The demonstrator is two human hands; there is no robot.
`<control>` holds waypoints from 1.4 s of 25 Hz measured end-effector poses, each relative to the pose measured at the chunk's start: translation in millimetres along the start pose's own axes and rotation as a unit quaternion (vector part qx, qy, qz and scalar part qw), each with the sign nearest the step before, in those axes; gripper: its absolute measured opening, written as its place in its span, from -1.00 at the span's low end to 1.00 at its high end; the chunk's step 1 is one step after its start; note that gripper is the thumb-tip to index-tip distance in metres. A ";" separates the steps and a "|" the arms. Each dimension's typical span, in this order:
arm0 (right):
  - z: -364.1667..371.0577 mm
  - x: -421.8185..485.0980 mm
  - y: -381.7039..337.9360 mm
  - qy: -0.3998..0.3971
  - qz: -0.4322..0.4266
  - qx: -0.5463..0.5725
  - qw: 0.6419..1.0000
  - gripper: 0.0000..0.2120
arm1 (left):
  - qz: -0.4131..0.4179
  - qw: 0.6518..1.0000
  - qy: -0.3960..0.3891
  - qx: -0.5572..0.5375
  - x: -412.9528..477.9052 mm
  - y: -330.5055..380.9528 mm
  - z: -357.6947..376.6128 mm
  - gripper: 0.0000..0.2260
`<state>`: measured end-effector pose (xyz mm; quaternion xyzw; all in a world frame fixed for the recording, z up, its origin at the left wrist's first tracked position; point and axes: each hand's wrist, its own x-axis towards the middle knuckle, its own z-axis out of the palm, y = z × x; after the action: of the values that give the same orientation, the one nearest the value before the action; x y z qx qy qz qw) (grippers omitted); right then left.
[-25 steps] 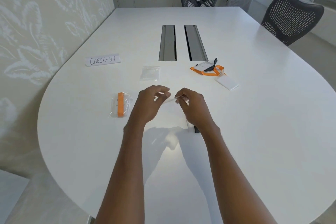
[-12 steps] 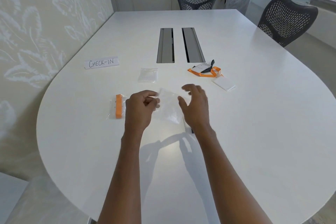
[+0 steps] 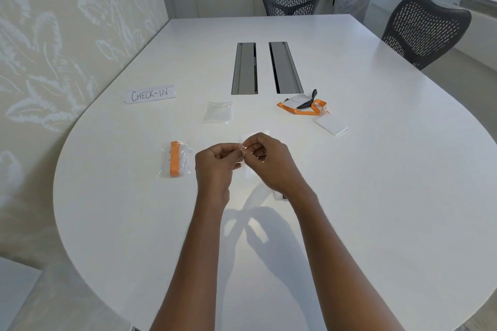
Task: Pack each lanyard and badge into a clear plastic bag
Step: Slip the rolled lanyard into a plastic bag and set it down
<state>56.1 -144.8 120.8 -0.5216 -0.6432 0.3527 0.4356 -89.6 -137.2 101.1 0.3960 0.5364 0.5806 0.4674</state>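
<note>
- Opening the mouth of a clear plastic bag (image 3: pixel 252 172) is the step in hand, as I read it. The bag is held up over the table (image 3: pixel 376 196), between the two hands.
- Left hand (image 3: pixel 215 166): fingers curled, thumb and forefinger pinching the bag's top edge.
- Right hand (image 3: pixel 271 164): also pinching that edge, from the other side. The fingertips of the two hands nearly meet.
- The bag looks empty. Its film is almost invisible against the white table, so I cannot tell whether the mouth has parted.
- One packed bag (image 3: pixel 176 160) lies left of the hands, an orange lanyard folded inside.
- Not yet packed: an orange lanyard (image 3: pixel 321 103) tangled with a black lanyard (image 3: pixel 306 104) and a badge (image 3: pixel 294 101), beyond the right hand. A white badge card (image 3: pixel 330 126) lies just beside them.
- Spare bags (image 3: pixel 218 113) lie farther up the table, beyond the hands.
- A small object (image 3: pixel 279 195) peeks out under the right wrist, too hidden to name.
- Next move, my judgement: rub the two layers apart, keep one hand on the mouth, and free the other to fetch a lanyard and badge. Thin film clings, so sliding should work better than pulling.
</note>
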 end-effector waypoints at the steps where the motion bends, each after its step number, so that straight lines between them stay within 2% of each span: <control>1: -2.6 -0.7 0.7 -0.018 0.001 -0.001 1.000 -0.87 | -0.009 1.000 0.002 -0.013 -1.3 0.1 0.9 -0.95; 5: -10.4 -3.2 4.6 -0.061 0.010 0.013 0.998 -0.79 | -0.026 0.999 0.001 -0.028 -5.8 0.7 3.4 -0.93; 11: -12.5 -6.9 13.3 -0.051 0.041 0.067 0.996 -0.84 | -0.005 0.999 -0.036 -0.030 -10.9 3.0 2.9 -0.93; 19: -13.7 -7.9 17.6 -0.038 0.104 0.174 0.978 -0.91 | 0.053 0.998 -0.015 0.021 -14.5 2.3 8.3 -0.93; 24: -3.5 -8.9 15.3 0.052 0.091 0.133 0.986 -0.89 | 0.047 0.995 0.004 0.093 -15.5 -0.5 14.5 -0.94; 30: 7.5 -10.4 15.7 0.122 0.086 0.092 0.985 -0.82 | 0.056 0.993 0.012 0.104 -21.6 -1.3 19.9 -0.97; 35: 2.3 -6.2 17.7 0.098 0.076 0.084 0.989 -0.89 | 0.059 0.991 0.029 0.121 -24.0 -3.6 21.0 -0.92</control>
<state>60.9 -147.2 102.7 -0.5630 -0.5236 0.3847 0.5108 -63.1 -155.1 100.9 0.4636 0.5916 0.5490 0.3657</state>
